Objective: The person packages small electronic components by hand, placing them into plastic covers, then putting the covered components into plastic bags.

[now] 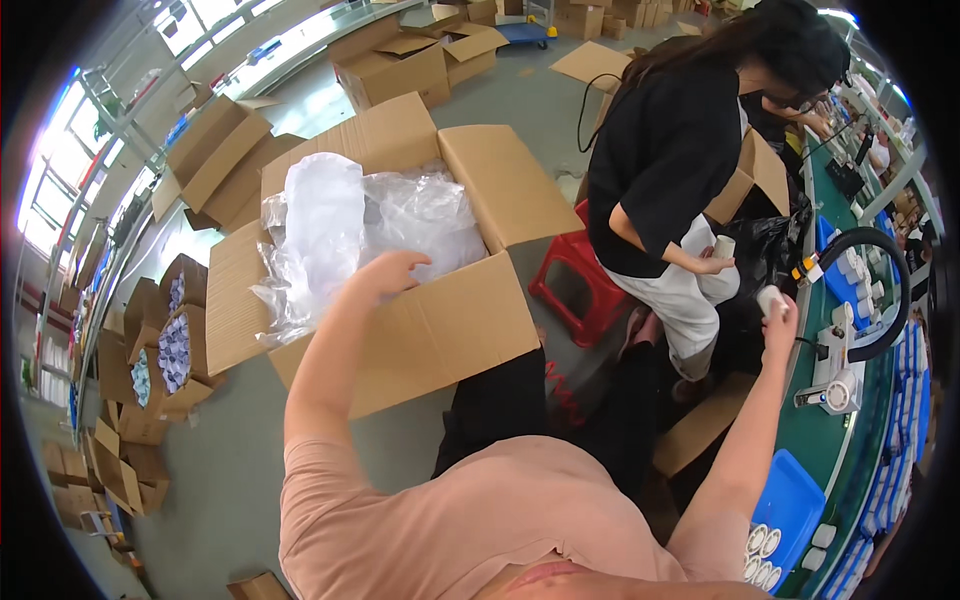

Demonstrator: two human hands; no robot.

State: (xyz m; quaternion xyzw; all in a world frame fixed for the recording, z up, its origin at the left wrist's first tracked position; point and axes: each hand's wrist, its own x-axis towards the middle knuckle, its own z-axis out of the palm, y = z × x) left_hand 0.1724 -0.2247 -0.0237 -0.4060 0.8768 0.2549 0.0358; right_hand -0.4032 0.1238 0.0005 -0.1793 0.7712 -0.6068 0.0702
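Head view. White part [769, 299]: one, right of centre; smooth, pale, short and roughly cylindrical. Box [425, 345]: large, brown corrugated cardboard, flaps spread outward, upper centre-left. Liner [420, 205]: clear crinkled film, bunched inside the box and spilling over its left rim. Sheet [325, 205]: white, soft-looking, rounded at its top, standing within the liner.

Fingers. Right hand [779, 325]: closed around the white part, which projects from the fingertips toward the upper left, beside the belt [815, 250]. Left hand [392, 272]: fingers loosely bent and apart, nothing seen between them, above the near side of the box, before the liner; contact cannot be told.

Surroundings. Belt: green, flat, curving down the right side. Hoop [905, 290]: black, thick, arched, right of the right hand. Device [840, 393]: white, below the hoop, right of the right forearm. Blue tray [798, 490]: plastic, lower right, holding round white pieces [763, 541]. Co-worker [660, 160]: dark top, pale trousers, upper right, a white cylinder [724, 247] in one hand. Stool [575, 290]: red, right of the box. Cartons [165, 345]: left edge, open, some filled with lilac pieces [175, 352].

In the way: the near box wall, upright between the person's body and the liner.
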